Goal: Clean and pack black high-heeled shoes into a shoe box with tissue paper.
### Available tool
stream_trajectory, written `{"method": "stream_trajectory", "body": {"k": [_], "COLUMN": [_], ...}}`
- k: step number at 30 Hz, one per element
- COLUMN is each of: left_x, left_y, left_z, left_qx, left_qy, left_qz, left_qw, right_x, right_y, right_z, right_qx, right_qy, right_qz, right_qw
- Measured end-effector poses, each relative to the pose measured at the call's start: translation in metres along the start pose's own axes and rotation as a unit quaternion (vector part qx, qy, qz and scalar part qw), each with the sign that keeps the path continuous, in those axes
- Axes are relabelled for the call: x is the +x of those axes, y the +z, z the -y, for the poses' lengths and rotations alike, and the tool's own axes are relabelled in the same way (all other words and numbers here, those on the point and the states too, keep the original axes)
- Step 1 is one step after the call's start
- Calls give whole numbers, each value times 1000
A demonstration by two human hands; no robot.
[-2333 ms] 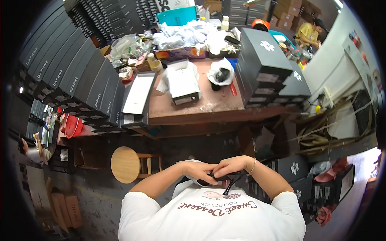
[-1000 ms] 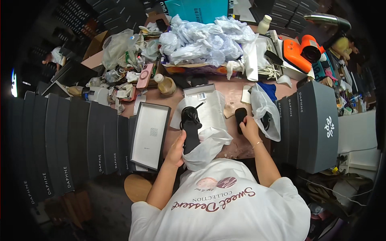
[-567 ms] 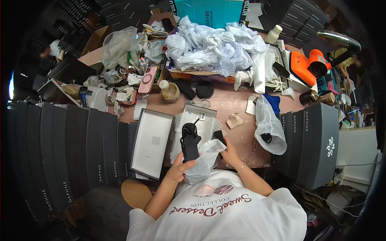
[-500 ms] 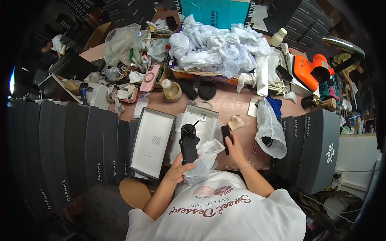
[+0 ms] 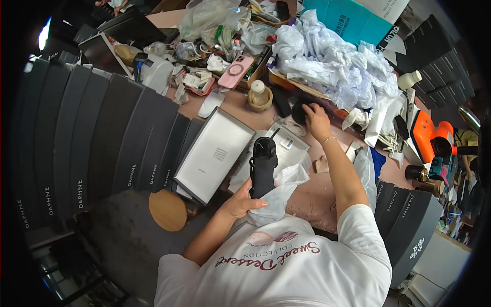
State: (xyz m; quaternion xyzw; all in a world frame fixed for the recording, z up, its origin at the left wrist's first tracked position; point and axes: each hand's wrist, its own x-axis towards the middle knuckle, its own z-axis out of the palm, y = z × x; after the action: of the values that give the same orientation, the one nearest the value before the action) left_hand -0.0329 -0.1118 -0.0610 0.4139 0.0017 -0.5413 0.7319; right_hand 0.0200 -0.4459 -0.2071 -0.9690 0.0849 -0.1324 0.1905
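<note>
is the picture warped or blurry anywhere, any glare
Head view: fisheye bends the row of black boxes into arcs, corners go black; left hand with the black shoe is sharp; right hand slightly soft; bright glare at the upper left rim.

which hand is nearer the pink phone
Right. The right hand reaches across the desk, just right of and below the pink phone; the left hand holds a black shoe near the body.

One black high-heeled shoe [image 5: 263,169], one clear plastic bag [image 5: 279,197], one open grey box lid [image 5: 215,155], one pink phone [image 5: 235,72], one round wooden stool [image 5: 168,210].
</note>
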Motion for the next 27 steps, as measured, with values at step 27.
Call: {"method": "stream_trajectory", "body": {"k": [27], "left_x": [-31], "left_y": [24], "left_z": [20], "left_qx": [117], "left_qy": [-11], "left_qz": [108], "left_qw": [987], "right_x": [-197], "right_y": [-165], "right_z": [224], "right_qx": [257], "right_qy": [-42], "right_qz": [-70], "right_qw": [963]}}
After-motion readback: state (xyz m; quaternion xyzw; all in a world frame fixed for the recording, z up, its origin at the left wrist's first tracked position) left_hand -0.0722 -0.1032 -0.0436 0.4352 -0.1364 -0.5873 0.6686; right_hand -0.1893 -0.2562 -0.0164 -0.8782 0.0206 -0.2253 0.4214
